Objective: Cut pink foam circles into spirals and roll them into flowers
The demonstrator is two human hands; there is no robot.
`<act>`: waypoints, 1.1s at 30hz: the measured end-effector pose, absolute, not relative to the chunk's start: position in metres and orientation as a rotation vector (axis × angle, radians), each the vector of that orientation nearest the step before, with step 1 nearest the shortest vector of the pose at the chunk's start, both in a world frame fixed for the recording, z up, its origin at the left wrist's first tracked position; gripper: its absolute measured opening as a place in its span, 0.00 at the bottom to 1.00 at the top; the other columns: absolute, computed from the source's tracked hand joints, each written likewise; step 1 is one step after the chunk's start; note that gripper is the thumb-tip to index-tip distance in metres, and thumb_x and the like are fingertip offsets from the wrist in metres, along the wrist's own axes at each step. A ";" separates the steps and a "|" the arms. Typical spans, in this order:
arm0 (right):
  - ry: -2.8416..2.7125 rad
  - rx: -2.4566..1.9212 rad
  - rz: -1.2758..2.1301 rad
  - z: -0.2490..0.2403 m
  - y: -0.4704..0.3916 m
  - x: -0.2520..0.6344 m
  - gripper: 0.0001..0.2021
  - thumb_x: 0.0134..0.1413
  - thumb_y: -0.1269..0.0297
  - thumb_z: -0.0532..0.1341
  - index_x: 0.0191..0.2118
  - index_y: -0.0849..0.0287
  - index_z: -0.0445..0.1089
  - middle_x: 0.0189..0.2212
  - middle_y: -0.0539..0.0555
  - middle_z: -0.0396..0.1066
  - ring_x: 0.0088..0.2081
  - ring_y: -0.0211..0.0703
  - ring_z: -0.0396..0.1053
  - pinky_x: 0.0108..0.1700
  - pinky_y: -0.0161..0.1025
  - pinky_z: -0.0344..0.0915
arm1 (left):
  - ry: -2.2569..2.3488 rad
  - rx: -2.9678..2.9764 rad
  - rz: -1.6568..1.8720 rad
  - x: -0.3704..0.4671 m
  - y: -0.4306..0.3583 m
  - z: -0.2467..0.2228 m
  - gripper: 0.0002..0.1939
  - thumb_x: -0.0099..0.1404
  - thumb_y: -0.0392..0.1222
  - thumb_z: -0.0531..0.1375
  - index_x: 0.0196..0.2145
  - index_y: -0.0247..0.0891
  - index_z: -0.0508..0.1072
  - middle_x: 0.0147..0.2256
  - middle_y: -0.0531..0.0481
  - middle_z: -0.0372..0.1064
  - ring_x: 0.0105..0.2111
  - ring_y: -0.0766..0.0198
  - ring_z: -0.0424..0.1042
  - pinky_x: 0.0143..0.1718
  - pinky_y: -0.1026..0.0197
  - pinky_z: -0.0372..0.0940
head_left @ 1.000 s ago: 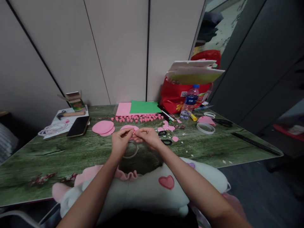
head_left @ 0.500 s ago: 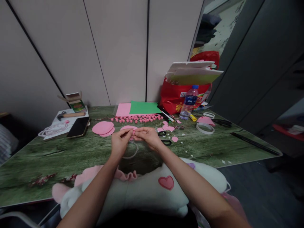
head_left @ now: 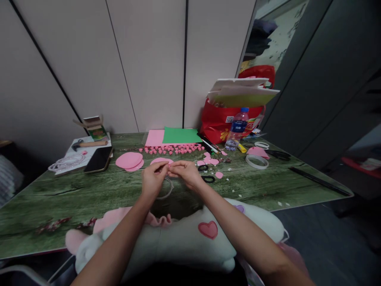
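My left hand (head_left: 154, 178) and my right hand (head_left: 187, 173) meet above the table, fingertips pinched together on a small pink piece (head_left: 169, 167) that the fingers mostly cover. Just behind them lies a pink disc (head_left: 161, 160). To its left, more pink discs (head_left: 129, 159) overlap in a pile. A pale ring, perhaps a tape roll (head_left: 169, 192), sits partly hidden by my left hand. Beside my right hand are the black handles of scissors (head_left: 208, 179), their blades out of sight. Small pink rolled flowers (head_left: 172, 149) form a band farther back, near loose pink petals (head_left: 212, 161).
Pink and green sheets (head_left: 180, 135) lie at the back. A red bag (head_left: 216, 123), a water bottle (head_left: 238, 129) and a tape roll (head_left: 257, 161) stand right. A phone (head_left: 98, 159) and hammer (head_left: 91, 144) lie left. A plush toy (head_left: 178, 246) covers my lap.
My left hand has shifted slightly right and turned a little, its fingers closer to my right hand's fingertips. The things on the table have not moved.
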State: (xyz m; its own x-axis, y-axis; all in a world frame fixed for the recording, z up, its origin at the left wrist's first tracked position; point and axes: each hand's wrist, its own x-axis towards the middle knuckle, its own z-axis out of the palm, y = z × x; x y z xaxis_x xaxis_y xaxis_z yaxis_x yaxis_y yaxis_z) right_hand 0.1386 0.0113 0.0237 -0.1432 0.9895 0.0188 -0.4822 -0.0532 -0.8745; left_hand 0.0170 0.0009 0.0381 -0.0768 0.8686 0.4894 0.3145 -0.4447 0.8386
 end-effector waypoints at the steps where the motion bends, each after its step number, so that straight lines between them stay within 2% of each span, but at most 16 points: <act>1: -0.906 -0.759 1.537 0.023 0.012 0.138 0.14 0.22 0.66 0.69 0.22 0.65 0.68 0.19 0.51 0.70 0.23 0.36 0.69 0.33 0.36 0.68 | 1.266 1.741 1.550 0.017 0.000 0.038 0.08 0.47 0.40 0.60 0.28 0.39 0.75 0.29 0.48 0.73 0.28 0.62 0.69 0.31 0.63 0.62; 10: -0.778 -0.690 1.617 0.017 0.014 0.132 0.11 0.25 0.69 0.68 0.22 0.64 0.69 0.21 0.51 0.70 0.26 0.34 0.69 0.38 0.36 0.67 | 1.284 1.759 1.618 0.020 -0.002 0.039 0.07 0.48 0.40 0.59 0.28 0.40 0.75 0.29 0.49 0.73 0.29 0.63 0.69 0.33 0.64 0.61; 18: -0.699 -0.680 1.544 0.017 0.013 0.129 0.11 0.24 0.71 0.68 0.21 0.64 0.68 0.20 0.51 0.70 0.25 0.35 0.68 0.38 0.37 0.67 | 1.322 1.763 1.596 0.022 0.003 0.031 0.11 0.51 0.43 0.58 0.32 0.37 0.74 0.32 0.46 0.72 0.31 0.62 0.70 0.34 0.62 0.63; 26: -0.824 -0.797 1.345 0.021 0.013 0.131 0.09 0.27 0.69 0.65 0.21 0.63 0.66 0.15 0.48 0.67 0.19 0.33 0.65 0.29 0.34 0.66 | 1.389 1.935 1.545 0.023 0.004 0.031 0.11 0.53 0.42 0.57 0.33 0.35 0.73 0.33 0.46 0.72 0.32 0.62 0.70 0.36 0.61 0.63; 33: -1.081 -0.838 1.095 0.018 0.017 0.135 0.04 0.31 0.72 0.59 0.22 0.62 0.66 0.14 0.45 0.65 0.17 0.33 0.64 0.23 0.31 0.64 | 1.361 2.313 1.615 0.025 0.002 0.031 0.09 0.54 0.35 0.55 0.33 0.35 0.71 0.33 0.47 0.71 0.33 0.64 0.69 0.37 0.61 0.63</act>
State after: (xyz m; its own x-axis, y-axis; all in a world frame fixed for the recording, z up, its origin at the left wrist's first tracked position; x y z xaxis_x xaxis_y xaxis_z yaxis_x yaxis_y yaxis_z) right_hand 0.1345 0.0166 0.0176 0.0894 0.9631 0.2537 -0.2665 0.2686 -0.9257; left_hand 0.0246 0.0024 0.0310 0.0904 0.6465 0.7575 0.6369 -0.6223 0.4550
